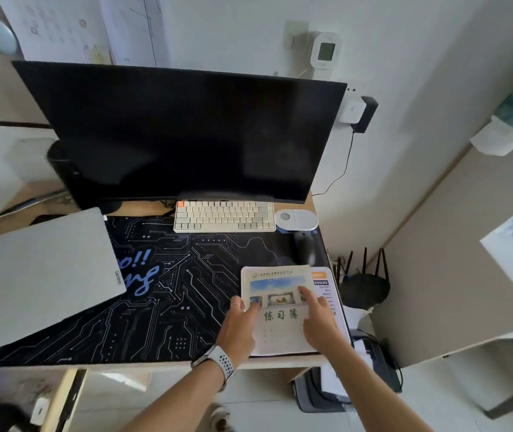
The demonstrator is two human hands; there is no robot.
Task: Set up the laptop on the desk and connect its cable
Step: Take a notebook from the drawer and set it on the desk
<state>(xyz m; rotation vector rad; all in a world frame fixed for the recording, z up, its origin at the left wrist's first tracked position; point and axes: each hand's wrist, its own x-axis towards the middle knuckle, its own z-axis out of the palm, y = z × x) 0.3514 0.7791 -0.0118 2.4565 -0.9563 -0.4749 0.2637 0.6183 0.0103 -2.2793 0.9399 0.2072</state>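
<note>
**Both hands on the exercise book, laptop lying off to the left**

One closed silver laptop (pixel 40 269) is lying well to the left of both hands, its near corner overhanging the black circuit-patterned mat (pixel 167 294) that is covering the counter (pixel 280 363). The left hand (pixel 239 322), wearing one ring and one watch, is resting with fingers straight on the left edge of one exercise book (pixel 280 307). The right hand (pixel 319 319) is pressing flat, fingers relaxed and apart, on the book's right side. Beyond the hands are sitting one dark monitor (pixel 183 132), one white keyboard (pixel 224 216) and one black mouse (pixel 305 246).
</note>
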